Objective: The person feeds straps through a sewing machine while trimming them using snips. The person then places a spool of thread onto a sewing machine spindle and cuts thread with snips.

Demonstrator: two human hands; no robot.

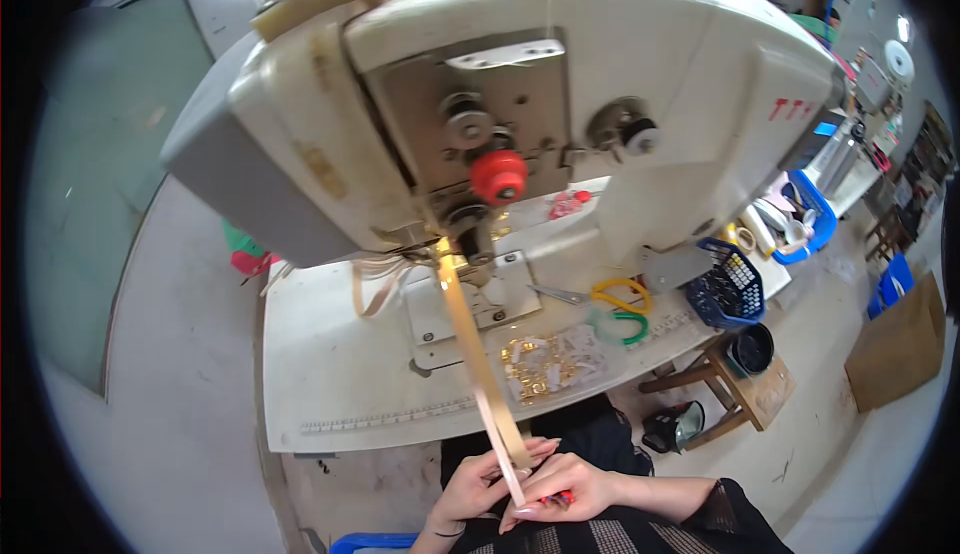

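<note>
One beige strap (465,339), seemingly doubled, slopes from under the head of the sewing machine (640,84) over the worktop's (340,354) front edge to the lap. The left hand (478,484) and right hand (572,484) have their fingers clamped on its lower end; something red by the right is too covered to identify. Light, even tension with the layers flat and edges matched would serve best; tugging may skew it. Gold pieces (540,369) near the front edge could snag it; yellow-handled scissors (622,295) and a blue basket (725,289) sit toward the right end
</note>
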